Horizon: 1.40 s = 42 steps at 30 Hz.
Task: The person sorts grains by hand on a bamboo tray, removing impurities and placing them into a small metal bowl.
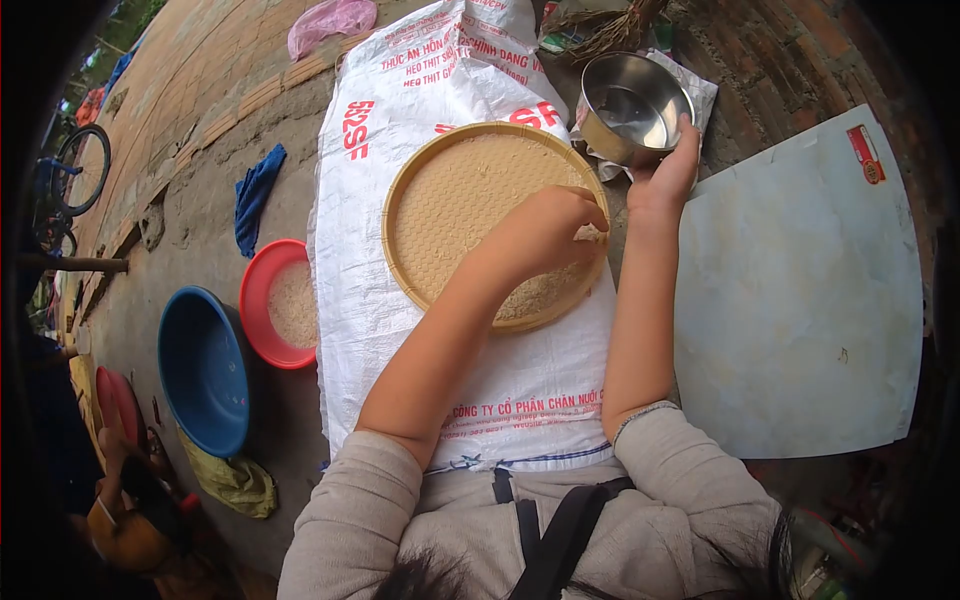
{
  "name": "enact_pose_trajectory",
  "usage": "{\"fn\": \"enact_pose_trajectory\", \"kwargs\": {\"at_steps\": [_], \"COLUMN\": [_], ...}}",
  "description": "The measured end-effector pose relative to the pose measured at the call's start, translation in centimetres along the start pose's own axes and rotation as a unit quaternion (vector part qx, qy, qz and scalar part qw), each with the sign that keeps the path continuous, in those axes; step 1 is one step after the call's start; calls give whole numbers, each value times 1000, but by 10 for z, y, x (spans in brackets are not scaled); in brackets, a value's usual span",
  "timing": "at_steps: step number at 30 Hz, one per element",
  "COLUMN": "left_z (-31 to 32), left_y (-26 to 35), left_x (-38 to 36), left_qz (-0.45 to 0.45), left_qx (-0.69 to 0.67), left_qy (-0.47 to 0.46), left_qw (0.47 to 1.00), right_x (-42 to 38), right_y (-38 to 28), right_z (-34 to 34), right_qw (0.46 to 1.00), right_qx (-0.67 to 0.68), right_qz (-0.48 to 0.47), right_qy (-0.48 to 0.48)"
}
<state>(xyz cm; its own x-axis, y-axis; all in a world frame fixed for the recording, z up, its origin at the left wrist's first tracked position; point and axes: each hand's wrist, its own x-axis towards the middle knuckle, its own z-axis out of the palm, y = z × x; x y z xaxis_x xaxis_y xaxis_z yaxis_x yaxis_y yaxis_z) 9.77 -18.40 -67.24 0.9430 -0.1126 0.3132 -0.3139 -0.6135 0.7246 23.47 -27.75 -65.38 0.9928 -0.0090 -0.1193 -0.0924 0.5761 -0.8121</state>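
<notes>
A round woven tray [450, 210] lies on a white printed sack [350, 260], with pale grains spread over it and a thicker heap near its lower right edge. Above the right part of the tray is my left hand [552, 225], its fingers curled together; what they hold, if anything, is hidden. My right hand [668, 172] grips a shiny metal pot [635, 105] by its lower right side, beyond the tray's upper right rim. The pot tilts toward me, and no contents can be made out inside it.
Left of the sack are a red basin [256, 300] with grains, a blue basin [204, 370] and a blue cloth [257, 200]. A pale board [800, 300] lies at right. Pink plastic [330, 25] sits at the top. Another person [120, 490] is at lower left.
</notes>
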Motion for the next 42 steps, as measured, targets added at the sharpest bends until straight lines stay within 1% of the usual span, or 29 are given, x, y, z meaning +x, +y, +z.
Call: {"fn": "enact_pose_trajectory", "kwargs": {"at_steps": [1, 3, 4, 6, 7, 9, 13, 15, 19, 21, 25, 28, 30, 34, 36, 37, 38, 39, 40, 42], "left_z": [7, 15, 15, 14, 12, 10, 20, 19, 17, 20, 23, 17, 6, -33, -60, -73, -87, -100, -110, -121], "left_y": [2, 5, 4, 1, -1, -6, -11, -5, -2, -2, -3, -3, 0, -4, -2, 2, 7, 14, 19, 18], "left_x": [1, 3, 2, 2, 2, 0, 0, 1, 2, 4, 2, 1, -1, -14, -22, -27, -31, -36, -41, -51], "left_qz": [-1, -42, -42, -26, -26, -30, -14, -38, -33, -41, -27, -26, -62, -77, -99, -94, -88, -108, -114, -91], "left_qx": [0, 3, 3, 2, 2, 20, 53, 62, 52, 71, 63, 45, 19, 4, -24, -23, -20, -11, -49, -70], "left_qy": [0, -51, -50, -37, -35, 12, 2, -32, -55, -78, -55, -73, -132, -157, -129, -99, -68, -37, 14, 128], "left_qw": [1000, 998, 998, 999, 999, 999, 998, 997, 997, 994, 996, 996, 989, 985, 986, 990, 994, 993, 992, 985], "right_x": [1, 0, 0, -1, -1, -2, -4, -2, -2, -3, 0, 0, 0, 1, -1, -2, -5, -7, -11, -23], "right_y": [2, 5, 6, 7, 7, 6, 7, 9, 11, 11, 16, 16, 17, 17, 18, 18, 19, 20, 21, 25], "right_z": [-1, 0, 0, 0, 0, 0, 1, 1, 1, 2, 0, 1, 0, -1, 0, 1, 2, 4, 6, 12], "right_qw": [1000, 1000, 1000, 998, 998, 996, 995, 996, 996, 996, 994, 993, 991, 989, 984, 984, 980, 974, 974, 941], "right_qx": [0, -9, -9, -35, -36, -28, -50, -49, -61, -62, -59, -69, -62, -66, -77, -76, -103, -128, -122, -221], "right_qz": [0, 14, 15, 51, 51, 42, 50, 48, 53, 60, 59, 66, 62, 72, 100, 100, 108, 116, 117, 106], "right_qy": [0, -21, -22, -27, -29, -72, -65, -62, -49, -36, -63, -73, -99, -114, -125, -125, -135, -146, -152, -231]}}
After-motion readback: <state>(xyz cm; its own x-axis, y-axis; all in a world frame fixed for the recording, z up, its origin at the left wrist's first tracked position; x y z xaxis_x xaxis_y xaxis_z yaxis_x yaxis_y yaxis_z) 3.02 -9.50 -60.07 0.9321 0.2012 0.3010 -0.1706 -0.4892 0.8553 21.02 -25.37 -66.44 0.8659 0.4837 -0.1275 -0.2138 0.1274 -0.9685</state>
